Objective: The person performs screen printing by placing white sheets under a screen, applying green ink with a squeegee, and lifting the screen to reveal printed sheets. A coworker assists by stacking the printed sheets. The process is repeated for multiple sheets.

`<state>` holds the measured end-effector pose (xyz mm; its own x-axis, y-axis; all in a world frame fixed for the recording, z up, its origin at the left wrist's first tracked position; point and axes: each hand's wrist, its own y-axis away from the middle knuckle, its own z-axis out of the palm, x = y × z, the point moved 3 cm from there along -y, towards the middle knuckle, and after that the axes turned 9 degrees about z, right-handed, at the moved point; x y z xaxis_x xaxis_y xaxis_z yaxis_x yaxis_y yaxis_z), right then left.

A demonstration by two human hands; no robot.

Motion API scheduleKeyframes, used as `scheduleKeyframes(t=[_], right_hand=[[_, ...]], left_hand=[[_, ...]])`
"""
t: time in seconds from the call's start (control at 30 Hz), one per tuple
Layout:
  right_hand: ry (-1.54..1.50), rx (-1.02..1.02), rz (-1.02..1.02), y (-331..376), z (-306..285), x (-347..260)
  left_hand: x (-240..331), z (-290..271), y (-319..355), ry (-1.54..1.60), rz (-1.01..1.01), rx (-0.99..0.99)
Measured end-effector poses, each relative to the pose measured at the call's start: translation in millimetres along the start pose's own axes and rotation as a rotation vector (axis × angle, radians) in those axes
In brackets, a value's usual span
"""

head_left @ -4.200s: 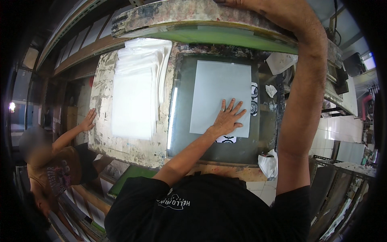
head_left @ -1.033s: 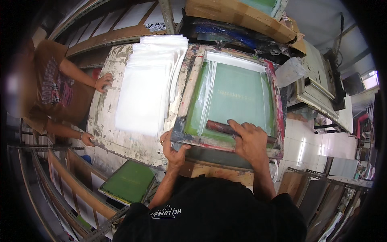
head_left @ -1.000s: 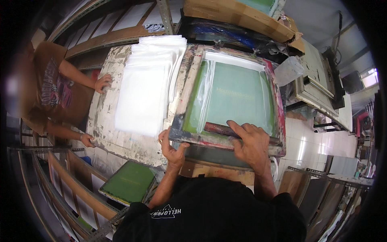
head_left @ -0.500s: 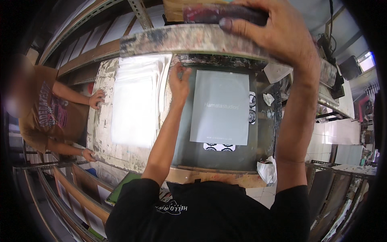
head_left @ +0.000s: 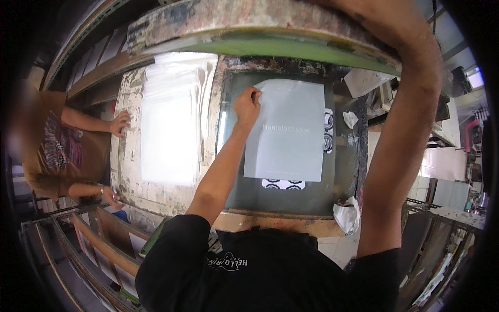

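Head view: left hand (head_left: 247, 105) fingers pinch the printed sheet's (head_left: 288, 135) upper corner; right hand (grip out of frame) holds the screen frame (head_left: 260, 31) raised; sheet not yet removed.

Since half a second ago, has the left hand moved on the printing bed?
Yes. The left hand has come toward the person and to the right, from past the top left corner of the grey sheet to pinching that corner.

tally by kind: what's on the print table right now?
Grey printed sheet, its corner pinched by the left hand: 1
Stack of white sheets: 1
Raised screen frame, right arm reaching up to it: 1
Crumpled white rags: 2
Total: 5
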<state>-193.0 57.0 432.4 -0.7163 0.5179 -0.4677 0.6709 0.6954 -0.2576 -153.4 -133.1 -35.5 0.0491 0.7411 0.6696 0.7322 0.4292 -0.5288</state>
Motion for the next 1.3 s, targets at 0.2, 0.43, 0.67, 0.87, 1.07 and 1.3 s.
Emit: scheduleKeyframes(t=[0.2,0.43,0.67,0.87,1.07,1.3], right_hand=[[0.116,0.250,-0.155,6.0,19.8,3.9],[0.205,0.376,-0.070,12.9,31.2,-9.3],[-0.049,0.144,0.069,-18.9,17.0,97.2],[0.010,0.116,0.034,-28.5,22.9,99.4],[0.140,0.207,0.063,-22.6,21.9,104.5],[0.155,0.188,0.014,-25.5,18.0,98.3]], left_hand=[[11.3,-68.2,-3.1,0.034,-0.056,0.212],[-55.4,-215.8,29.8,-0.058,-0.250,0.477],[-125.5,-356.7,96.4,-0.332,-0.366,0.752],[-163.3,-456.0,170.7,-0.652,-0.462,0.988],[-83.1,-406.8,158.3,-0.912,-0.048,0.620],[-62.3,-282.9,213.3,-0.346,-0.201,0.057]])
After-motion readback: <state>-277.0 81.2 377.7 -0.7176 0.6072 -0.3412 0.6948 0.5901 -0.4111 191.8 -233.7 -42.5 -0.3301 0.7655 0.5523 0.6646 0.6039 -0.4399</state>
